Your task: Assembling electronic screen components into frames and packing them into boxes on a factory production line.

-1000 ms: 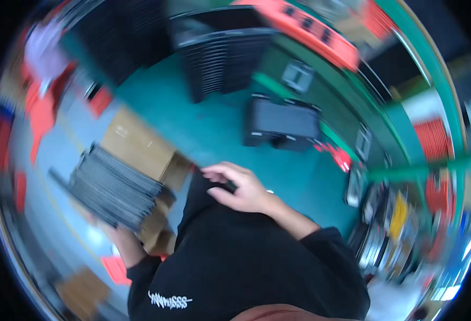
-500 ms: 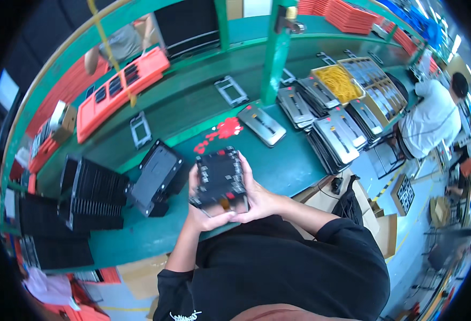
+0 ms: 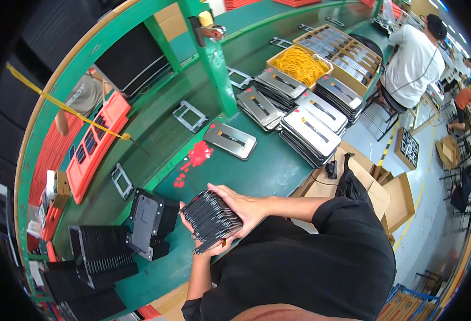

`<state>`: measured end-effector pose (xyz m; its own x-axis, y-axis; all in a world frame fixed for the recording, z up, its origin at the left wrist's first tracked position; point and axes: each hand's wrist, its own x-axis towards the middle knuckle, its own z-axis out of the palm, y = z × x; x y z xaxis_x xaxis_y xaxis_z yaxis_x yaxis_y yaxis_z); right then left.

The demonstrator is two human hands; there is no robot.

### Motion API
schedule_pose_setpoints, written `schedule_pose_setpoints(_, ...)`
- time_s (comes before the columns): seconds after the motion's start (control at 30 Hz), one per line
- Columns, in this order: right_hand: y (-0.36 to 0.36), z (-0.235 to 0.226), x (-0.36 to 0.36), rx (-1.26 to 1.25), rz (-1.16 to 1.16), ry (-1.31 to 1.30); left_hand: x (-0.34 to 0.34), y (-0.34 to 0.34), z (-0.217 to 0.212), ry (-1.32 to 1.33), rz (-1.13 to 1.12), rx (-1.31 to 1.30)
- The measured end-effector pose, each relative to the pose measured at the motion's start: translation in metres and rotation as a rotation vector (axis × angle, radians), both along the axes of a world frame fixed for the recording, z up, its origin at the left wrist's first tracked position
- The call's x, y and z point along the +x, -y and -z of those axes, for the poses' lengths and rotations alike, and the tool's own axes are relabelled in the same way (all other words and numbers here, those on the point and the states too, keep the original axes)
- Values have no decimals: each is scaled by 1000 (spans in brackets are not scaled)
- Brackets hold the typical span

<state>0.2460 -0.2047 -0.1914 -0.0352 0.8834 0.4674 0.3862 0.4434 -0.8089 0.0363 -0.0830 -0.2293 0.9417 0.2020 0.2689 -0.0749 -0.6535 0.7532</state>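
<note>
A thick stack of thin black trays [image 3: 210,218] is held on edge just above the green table [image 3: 262,171], close to my chest. My right hand [image 3: 244,206] lies over the stack's top and right side, fingers spread along it. Under the stack's lower left end, my left hand [image 3: 203,247] grips it, mostly hidden by the trays. Left of the stack stand black tray piles [image 3: 149,220], the nearest one upright.
Grey metal plates [image 3: 230,139] and stacks of them [image 3: 309,132] lie on the table to the right. Red bits [image 3: 197,156] lie scattered nearby. A box of yellow bands [image 3: 298,65] sits farther back. Cardboard boxes [image 3: 374,187] stand at my right. A person in white [image 3: 412,56] sits beyond.
My view has swung from the floor and boxes at the left back to the table. The tray stack, seen flat-on half a second ago, is now tilted edge-on in both hands.
</note>
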Motion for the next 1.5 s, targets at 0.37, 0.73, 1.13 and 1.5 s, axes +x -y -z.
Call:
schedule_pose_setpoints(0.37,11,-2,0,-75,69,-32,7,12,2,-363,59,-82)
schedule_pose_setpoints(0.73,66,-140,95,-609,399,-1092,210,28,-179,-428,60,-1371)
schedule_pose_setpoints(1.13,14,-152,279,-912,445,-875,370,0,-190,-671,83,-1390)
schedule_pose_setpoints(1.5,18,-112,297,-985,295,-866,381,5,-135,-694,74,-1327)
